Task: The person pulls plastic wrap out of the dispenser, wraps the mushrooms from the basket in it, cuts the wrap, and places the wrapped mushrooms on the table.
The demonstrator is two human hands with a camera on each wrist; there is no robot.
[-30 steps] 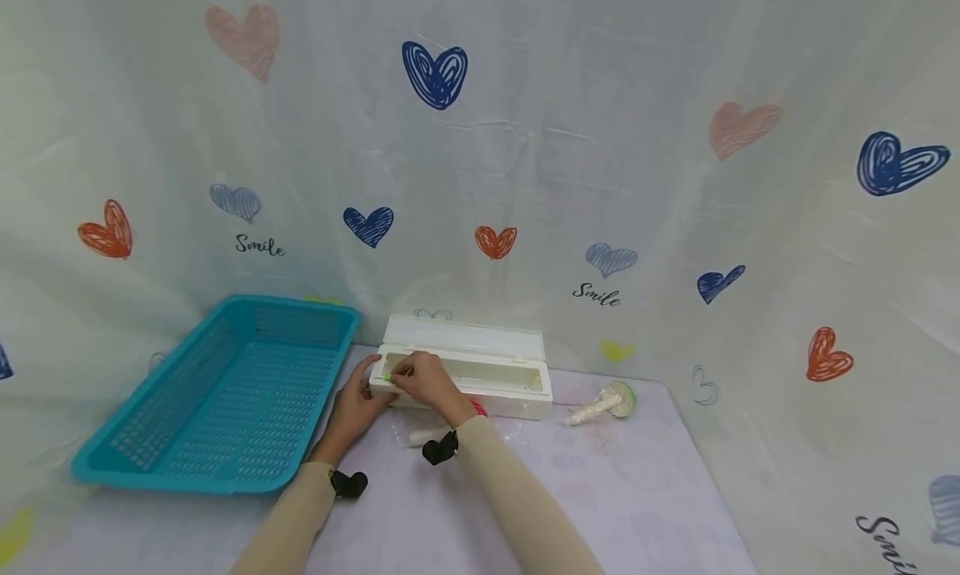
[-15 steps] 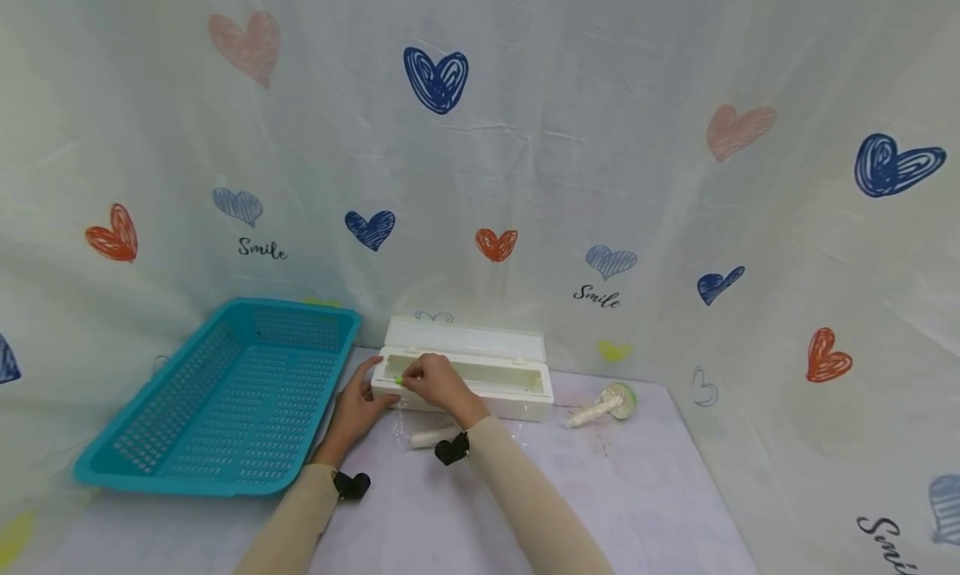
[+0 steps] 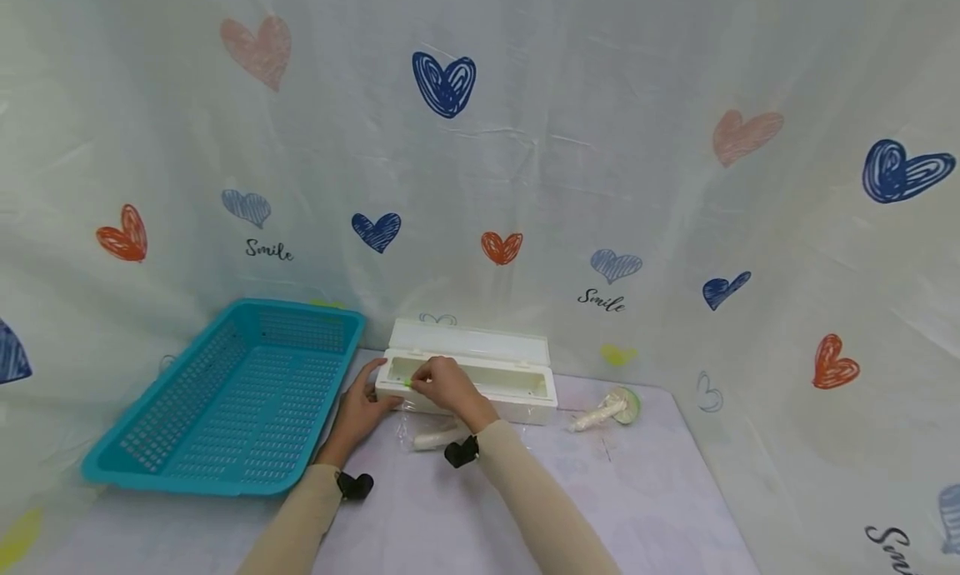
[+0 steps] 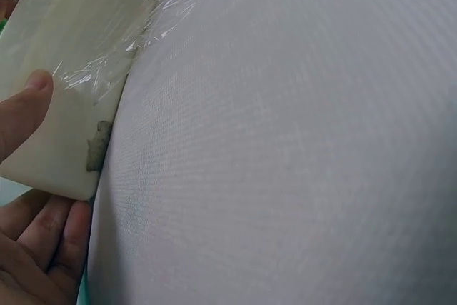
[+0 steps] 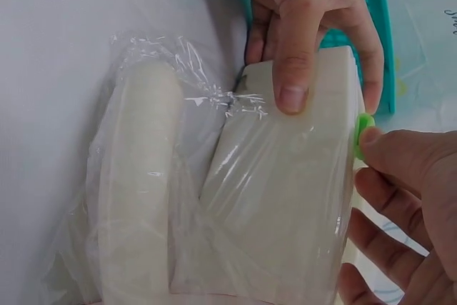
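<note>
A long white cling film box (image 3: 517, 410) lies on the table with its lid (image 3: 472, 339) raised. My left hand (image 3: 358, 415) grips its left end, thumb on the front face and fingers around the end. On the front top edge sits a small green slide cutter (image 5: 360, 137), pinched between thumb and fingers of my right hand (image 3: 444, 385). Clear cling film (image 5: 250, 198) drapes down the box front and onto a white, rod-shaped piece (image 5: 143, 169) lying just before the box. The right hand hides part of the box's opening in the head view.
A turquoise slotted basket (image 3: 225, 442) stands left of the box, close to my left forearm. On the right lies another film-wrapped thing (image 3: 607, 408), a white stick with a round green-edged end. A white curtain with hearts (image 3: 540, 183) hangs behind the table.
My right hand has slid the green cutter to the right along the box edge. The left hand keeps its grip on the box end. The view has shifted slightly.
</note>
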